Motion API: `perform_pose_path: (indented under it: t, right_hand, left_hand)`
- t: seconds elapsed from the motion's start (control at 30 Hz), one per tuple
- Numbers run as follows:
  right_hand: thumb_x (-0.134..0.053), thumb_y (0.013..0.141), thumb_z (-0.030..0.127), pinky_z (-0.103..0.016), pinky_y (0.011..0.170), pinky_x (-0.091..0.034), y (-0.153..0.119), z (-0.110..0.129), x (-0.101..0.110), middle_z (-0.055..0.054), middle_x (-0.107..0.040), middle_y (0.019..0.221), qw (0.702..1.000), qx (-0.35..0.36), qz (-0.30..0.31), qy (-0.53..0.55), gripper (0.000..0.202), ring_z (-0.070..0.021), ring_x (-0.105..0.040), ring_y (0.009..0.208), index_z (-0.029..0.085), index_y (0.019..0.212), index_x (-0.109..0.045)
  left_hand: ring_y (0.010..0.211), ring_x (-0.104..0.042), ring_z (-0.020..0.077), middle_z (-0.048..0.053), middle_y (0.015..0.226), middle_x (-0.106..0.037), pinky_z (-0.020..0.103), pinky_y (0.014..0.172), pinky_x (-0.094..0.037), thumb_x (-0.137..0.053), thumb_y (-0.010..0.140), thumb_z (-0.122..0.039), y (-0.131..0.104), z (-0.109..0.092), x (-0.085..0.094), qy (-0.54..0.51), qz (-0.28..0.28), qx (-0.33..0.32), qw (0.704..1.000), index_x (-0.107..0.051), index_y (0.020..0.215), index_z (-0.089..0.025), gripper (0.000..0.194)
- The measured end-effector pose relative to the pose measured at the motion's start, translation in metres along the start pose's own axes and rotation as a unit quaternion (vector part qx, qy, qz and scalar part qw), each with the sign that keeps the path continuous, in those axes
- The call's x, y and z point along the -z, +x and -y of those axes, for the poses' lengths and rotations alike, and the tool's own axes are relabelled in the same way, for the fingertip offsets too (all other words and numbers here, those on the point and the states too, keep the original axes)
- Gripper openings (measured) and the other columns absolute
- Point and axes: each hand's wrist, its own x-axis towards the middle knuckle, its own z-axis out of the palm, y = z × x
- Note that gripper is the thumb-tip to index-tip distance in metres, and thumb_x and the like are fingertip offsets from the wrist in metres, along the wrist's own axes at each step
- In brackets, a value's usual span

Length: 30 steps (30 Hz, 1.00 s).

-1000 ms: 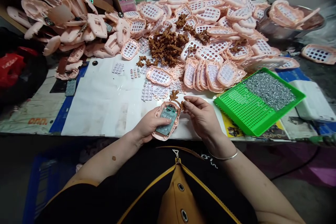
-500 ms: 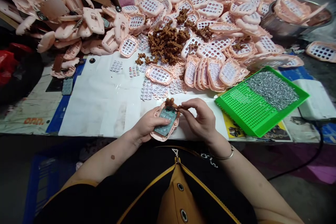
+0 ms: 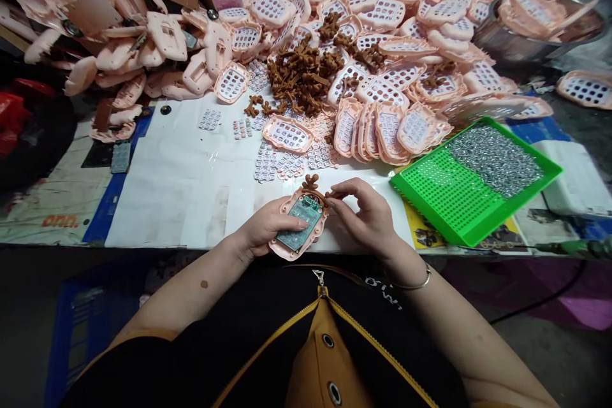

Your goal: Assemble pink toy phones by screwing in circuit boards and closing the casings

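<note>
Just below the centre of the frame, my left hand (image 3: 265, 226) holds the pink shell (image 3: 320, 224), thumb on its circuit board (image 3: 312, 209); my right hand (image 3: 370, 213) pinches the brown antler piece (image 3: 310, 182). The shell looks light and stiff, best gripped by its rim; the board, fragile. I can't make out the antler piece's pinched end or most fingers underneath.

- Pink plastic shell (image 3: 318, 227): rounded, open side up, tilted in the left hand (image 3: 268, 224) over the near edge of the white-covered tabletop (image 3: 167, 191).
- Circuit board (image 3: 308, 211): green-grey, rectangular, seated inside the shell, partly under the left thumb.
- Brown antler-shaped piece (image 3: 310, 183): at the shell's top end, one branched tip sticking out beyond the rim, the other end pinched by the right hand (image 3: 367, 211).
</note>
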Motion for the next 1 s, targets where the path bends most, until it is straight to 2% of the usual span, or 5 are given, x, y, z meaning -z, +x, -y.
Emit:
perform_pose_path:
  t: [0.23, 0.33, 0.43, 0.83, 1.0]
  right_hand:
    - [-0.081, 0.071, 0.046, -0.031, 0.073, -0.053, 0.007, -0.003, 0.001, -0.001, -0.069, 0.088, 0.938, -0.212, 0.048, 0.269, 0.034, -0.0135, -0.063, 0.076, 0.024, 0.094, -0.069]
    - [-0.079, 0.074, 0.043, -0.027, 0.069, -0.051, 0.011, 0.002, -0.003, -0.001, -0.069, 0.089, 0.932, -0.229, 0.064, 0.275, 0.036, -0.0103, -0.061, 0.071, 0.024, 0.102, -0.07]
    - [-0.08, 0.073, 0.038, -0.026, 0.064, -0.049, 0.015, 0.007, -0.008, 0.001, -0.067, 0.082, 0.933, -0.219, 0.099, 0.269, 0.028, -0.0093, -0.057, 0.066, 0.021, 0.092, -0.07]
    - [-0.079, 0.071, 0.036, -0.027, 0.062, -0.046, 0.011, 0.013, -0.02, 0.001, -0.063, 0.076, 0.965, -0.185, 0.013, 0.186, 0.023, -0.0121, -0.057, 0.067, 0.022, 0.079, -0.063]
    - [-0.084, 0.064, 0.041, -0.023, 0.047, -0.04, 0.018, 0.017, -0.018, 0.004, -0.06, 0.071, 0.921, -0.257, 0.087, 0.28, 0.034, -0.0077, -0.05, 0.054, 0.02, 0.078, -0.062]
  left_hand:
    - [0.07, -0.063, 0.0178, 0.009, 0.082, -0.069, 0.028, 0.065, -0.049, -0.076, 0.065, -0.021, 0.0, 0.001, -0.002, 0.052, 0.02, -0.004, 0.998, -0.062, 0.103, -0.01, 0.042]
    - [0.073, -0.063, 0.018, 0.009, 0.084, -0.069, 0.029, 0.068, -0.049, -0.074, 0.067, -0.021, 0.0, 0.002, -0.002, 0.072, 0.037, -0.006, 0.997, -0.062, 0.102, -0.01, 0.038]
    - [0.074, -0.063, 0.0182, 0.008, 0.084, -0.068, 0.03, 0.071, -0.049, -0.073, 0.068, -0.018, 0.0, 0.004, -0.001, 0.074, 0.032, -0.002, 0.997, -0.062, 0.102, -0.011, 0.036]
    - [0.074, -0.065, 0.0193, 0.008, 0.084, -0.07, 0.031, 0.071, -0.051, -0.077, 0.067, -0.02, 0.001, 0.009, 0.003, 0.09, -0.009, -0.012, 0.996, -0.061, 0.098, -0.013, 0.036]
    - [0.075, -0.066, 0.02, 0.01, 0.087, -0.071, 0.031, 0.071, -0.05, -0.078, 0.066, -0.022, -0.001, 0.007, 0.005, 0.084, 0.015, -0.012, 0.996, -0.061, 0.104, -0.012, 0.043]
